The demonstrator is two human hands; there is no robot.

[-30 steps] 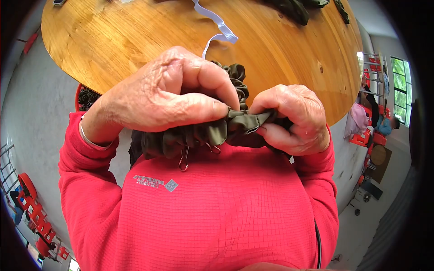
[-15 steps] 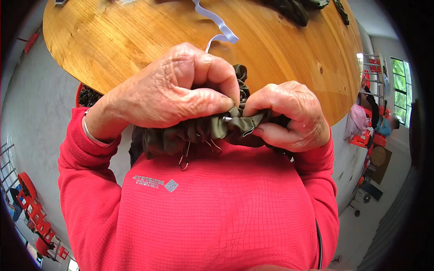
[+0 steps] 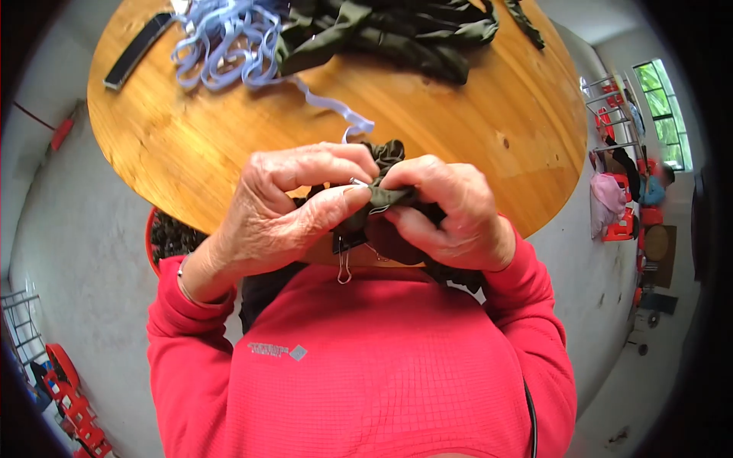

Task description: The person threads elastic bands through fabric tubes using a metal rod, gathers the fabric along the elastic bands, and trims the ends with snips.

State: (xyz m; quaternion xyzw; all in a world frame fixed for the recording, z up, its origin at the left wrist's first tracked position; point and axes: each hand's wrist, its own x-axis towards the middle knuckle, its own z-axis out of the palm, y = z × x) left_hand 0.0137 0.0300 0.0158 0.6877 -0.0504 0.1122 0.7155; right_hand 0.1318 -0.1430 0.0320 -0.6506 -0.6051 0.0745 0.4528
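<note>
Gathered dark olive-green fabric (image 3: 388, 200), bunched like a narrow tube, lies between my two hands at the table's near edge. My left hand (image 3: 286, 217) is closed, its thumb and index finger pinching a small shiny metal piece (image 3: 359, 182) at the fabric's opening. My right hand (image 3: 454, 210) is closed on the fabric just to the right, thumb below and fingers above. Below the fabric hangs a binder clip (image 3: 345, 263) with wire handles; what it grips is partly hidden. A pale blue elastic band (image 3: 336, 105) runs down toward the fabric behind my left fingers.
On the round wooden table (image 3: 191, 145), a heap of pale blue elastic (image 3: 229, 46), more olive fabric strips (image 3: 397, 38) and a dark flat bar (image 3: 137, 52) lie at the far side. A red-rimmed container (image 3: 172, 240) with dark pieces stands below left. Another person (image 3: 655, 188) is far right.
The view has tilted up, bringing in the elastic heap and more fabric. The metal piece, earlier amid the fabric between my hands, now shows at my left fingertips.
</note>
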